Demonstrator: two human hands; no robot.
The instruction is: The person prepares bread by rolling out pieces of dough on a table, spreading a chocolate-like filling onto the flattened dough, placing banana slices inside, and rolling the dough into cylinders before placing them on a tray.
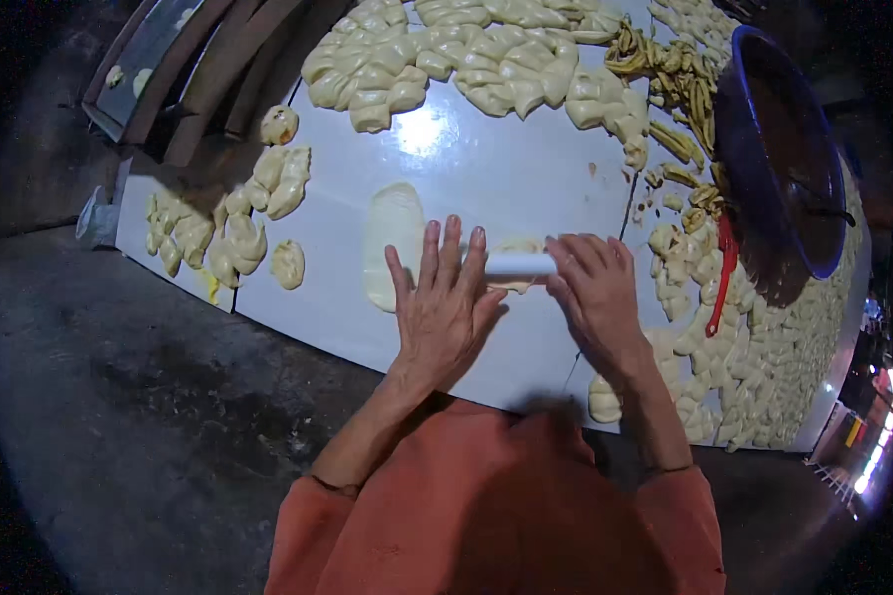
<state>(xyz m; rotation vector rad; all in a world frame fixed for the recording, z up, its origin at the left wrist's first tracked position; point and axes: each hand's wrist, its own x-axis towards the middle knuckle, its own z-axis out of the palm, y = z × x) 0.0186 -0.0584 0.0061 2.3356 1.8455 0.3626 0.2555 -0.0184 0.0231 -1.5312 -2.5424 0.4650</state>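
A white rolling pin [521, 264] lies across a patch of dough [514, 282] on the white tabletop [486, 169]. My left hand [442, 297] is spread out with fingers apart, resting over the pin’s left end. My right hand [590, 288] has its fingers curled on the pin’s right end. Just left of these, a thin pale oblong of flattened dough [392, 213] reaches up past my left fingertips.
Shaped dough pieces [506, 69] cover the back and right of the table. More lumps [248, 248] sit at left. A large purple basin [794, 159] holds dark filling, beside a red utensil [724, 278]. Stacked trays [149, 59] stand at upper left.
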